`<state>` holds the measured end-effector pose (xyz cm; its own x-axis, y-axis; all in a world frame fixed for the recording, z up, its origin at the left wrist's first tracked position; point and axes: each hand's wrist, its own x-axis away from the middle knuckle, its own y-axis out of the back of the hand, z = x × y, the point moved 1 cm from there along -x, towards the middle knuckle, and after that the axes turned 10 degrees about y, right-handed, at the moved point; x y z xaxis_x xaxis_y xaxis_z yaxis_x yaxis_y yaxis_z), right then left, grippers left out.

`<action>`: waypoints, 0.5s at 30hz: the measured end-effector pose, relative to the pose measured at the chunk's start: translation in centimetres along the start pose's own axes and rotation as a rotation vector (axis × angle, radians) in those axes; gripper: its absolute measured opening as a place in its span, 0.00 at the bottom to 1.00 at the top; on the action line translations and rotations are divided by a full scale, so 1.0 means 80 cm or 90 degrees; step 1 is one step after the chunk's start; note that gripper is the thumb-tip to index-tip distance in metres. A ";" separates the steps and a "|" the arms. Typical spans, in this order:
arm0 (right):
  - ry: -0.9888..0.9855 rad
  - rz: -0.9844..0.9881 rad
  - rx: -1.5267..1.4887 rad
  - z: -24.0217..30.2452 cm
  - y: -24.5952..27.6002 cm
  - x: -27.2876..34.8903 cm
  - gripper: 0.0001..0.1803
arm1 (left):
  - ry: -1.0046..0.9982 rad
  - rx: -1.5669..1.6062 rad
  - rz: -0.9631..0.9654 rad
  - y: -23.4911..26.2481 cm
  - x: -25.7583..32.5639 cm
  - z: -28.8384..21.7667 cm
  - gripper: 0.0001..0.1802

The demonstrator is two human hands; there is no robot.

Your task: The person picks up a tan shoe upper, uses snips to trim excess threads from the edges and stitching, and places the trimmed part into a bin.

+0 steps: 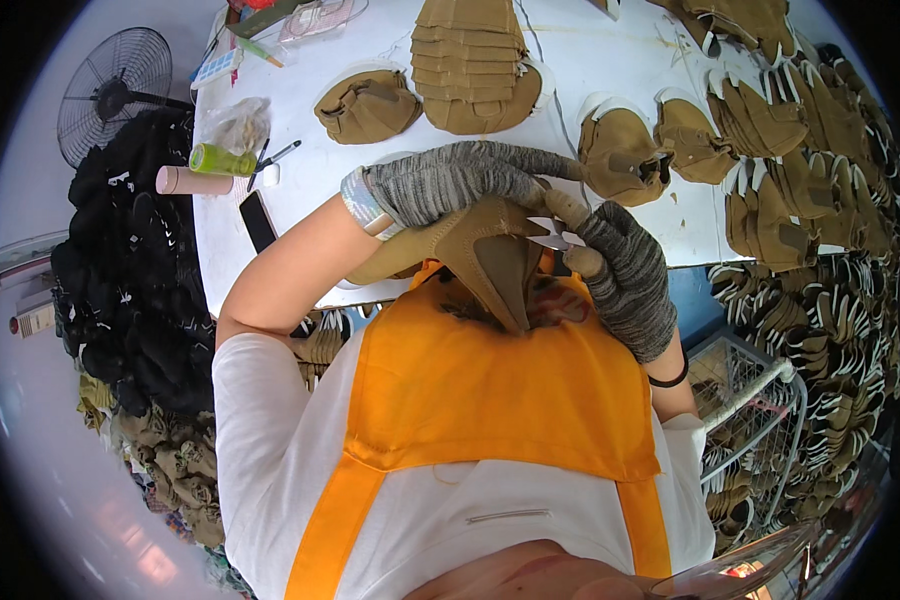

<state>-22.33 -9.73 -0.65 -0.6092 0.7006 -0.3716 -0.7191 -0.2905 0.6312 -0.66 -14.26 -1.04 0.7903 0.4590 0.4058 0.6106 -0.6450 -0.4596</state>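
Note:
In front of my chest is a brown fabric shoe upper (490,255), its pointed end hanging down over my orange apron. My left hand (460,180), in a grey knitted glove, arches over its top edge and grips it from the far side. My right hand (622,275), gloved the same way with the fingertips covered in tan, is closed around small metal snips (552,236). Their silver blades are against the upper's right edge, near the left fingertips. The handles are hidden inside my right hand.
A stack of brown uppers (470,55) and a single upper (368,106) lie on the white table (315,170). More uppers (770,115) crowd its right side. At the left are a phone (257,221), a pink bottle (192,181) and a fan (115,98). A wire cart (750,425) stands at right.

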 end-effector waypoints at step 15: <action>0.089 0.004 0.114 0.006 -0.008 -0.008 0.26 | 0.006 0.108 0.020 -0.003 -0.010 0.016 0.40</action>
<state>-21.29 -9.68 -0.45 -0.6629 0.5979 -0.4507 -0.6519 -0.1648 0.7402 -1.35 -13.72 -2.26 0.8090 0.4345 0.3959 0.5862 -0.5459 -0.5986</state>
